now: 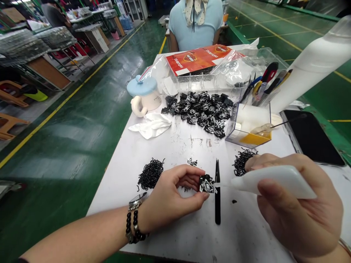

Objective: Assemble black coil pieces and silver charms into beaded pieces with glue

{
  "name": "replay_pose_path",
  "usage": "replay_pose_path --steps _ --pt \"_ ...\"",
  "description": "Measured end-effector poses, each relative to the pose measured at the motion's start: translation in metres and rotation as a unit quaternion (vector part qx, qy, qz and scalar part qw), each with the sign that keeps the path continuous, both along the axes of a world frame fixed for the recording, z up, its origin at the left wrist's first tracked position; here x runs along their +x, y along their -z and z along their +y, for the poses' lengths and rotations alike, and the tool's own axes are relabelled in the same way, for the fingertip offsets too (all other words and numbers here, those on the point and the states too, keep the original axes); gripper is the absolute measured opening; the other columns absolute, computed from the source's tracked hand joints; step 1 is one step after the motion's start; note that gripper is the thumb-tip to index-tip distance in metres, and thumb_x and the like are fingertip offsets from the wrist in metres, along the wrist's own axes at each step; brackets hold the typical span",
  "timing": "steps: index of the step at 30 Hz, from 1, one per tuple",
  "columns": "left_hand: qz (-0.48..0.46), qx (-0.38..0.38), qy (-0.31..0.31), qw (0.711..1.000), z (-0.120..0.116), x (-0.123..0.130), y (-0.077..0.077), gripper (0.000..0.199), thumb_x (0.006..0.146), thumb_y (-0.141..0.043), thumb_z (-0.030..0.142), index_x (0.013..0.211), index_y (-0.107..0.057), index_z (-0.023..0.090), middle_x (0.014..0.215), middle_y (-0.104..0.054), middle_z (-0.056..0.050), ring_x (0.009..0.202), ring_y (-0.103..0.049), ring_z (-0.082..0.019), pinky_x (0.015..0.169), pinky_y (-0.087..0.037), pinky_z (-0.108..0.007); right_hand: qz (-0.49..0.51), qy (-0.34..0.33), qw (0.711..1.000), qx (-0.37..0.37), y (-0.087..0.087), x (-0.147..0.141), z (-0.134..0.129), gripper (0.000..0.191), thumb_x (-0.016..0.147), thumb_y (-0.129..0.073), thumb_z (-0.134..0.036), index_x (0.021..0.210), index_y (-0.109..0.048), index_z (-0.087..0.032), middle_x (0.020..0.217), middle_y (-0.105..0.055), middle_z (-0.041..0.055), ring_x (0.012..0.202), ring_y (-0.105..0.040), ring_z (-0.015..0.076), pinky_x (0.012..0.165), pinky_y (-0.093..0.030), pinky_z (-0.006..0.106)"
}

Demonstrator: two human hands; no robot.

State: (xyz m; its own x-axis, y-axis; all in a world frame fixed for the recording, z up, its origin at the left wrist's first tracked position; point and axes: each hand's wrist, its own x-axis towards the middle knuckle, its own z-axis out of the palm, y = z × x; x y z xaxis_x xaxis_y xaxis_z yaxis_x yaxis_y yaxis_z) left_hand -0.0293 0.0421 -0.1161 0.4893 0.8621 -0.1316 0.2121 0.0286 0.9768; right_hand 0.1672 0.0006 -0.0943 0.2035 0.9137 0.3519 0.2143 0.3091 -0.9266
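Between the thumb and fingers of my left hand (175, 193) is a small black and silver part (207, 183), held just above the white table. My right hand (304, 208) grips a white squeeze bottle (279, 179) lying nearly level, its thin nozzle pointing left. The nozzle tip meets the right edge of the small part; whether it touches I cannot tell. Beneath the nozzle lie black tweezers (217, 204). A heap of curved black pieces (150, 174) is left of my left hand, and a second heap of black pieces (242, 160) sits behind my right fingers.
Farther back lie a pile of similar black parts (203, 109), a crumpled tissue (150, 125), a blue-lidded mug (145, 95) and a clear tool holder (246, 128). A phone (312, 135) and a tall white bottle (309, 65) stand right. A person (196, 23) sits beyond the table.
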Motion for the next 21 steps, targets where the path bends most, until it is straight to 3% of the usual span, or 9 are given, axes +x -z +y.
replay_pose_path --steps 13,21 --pt "-0.011 0.015 -0.002 1.0 0.0011 0.0018 -0.0013 0.033 0.07 -0.074 0.017 0.101 -0.065 0.014 0.086 -0.068 -0.005 0.078 -0.066 -0.013 0.073 -0.057 -0.02 0.047 -0.035 0.997 0.046 0.0075 0.0014 0.002 0.009 0.085 -0.06 -0.014 0.085 -0.056 -0.022 0.065 -0.051 -0.0007 0.066 -0.052 0.0142 0.051 -0.036 0.027" --pt "-0.014 0.017 -0.004 1.0 0.0016 0.0028 -0.0006 0.033 0.069 -0.074 0.016 0.101 -0.065 0.013 0.087 -0.069 -0.006 0.078 -0.066 -0.012 0.073 -0.057 -0.018 0.045 -0.029 0.998 0.041 0.0081 0.0019 0.0018 0.008 0.085 -0.06 -0.016 0.085 -0.056 -0.023 0.063 -0.052 -0.0008 0.064 -0.053 0.0156 0.05 -0.036 0.029"
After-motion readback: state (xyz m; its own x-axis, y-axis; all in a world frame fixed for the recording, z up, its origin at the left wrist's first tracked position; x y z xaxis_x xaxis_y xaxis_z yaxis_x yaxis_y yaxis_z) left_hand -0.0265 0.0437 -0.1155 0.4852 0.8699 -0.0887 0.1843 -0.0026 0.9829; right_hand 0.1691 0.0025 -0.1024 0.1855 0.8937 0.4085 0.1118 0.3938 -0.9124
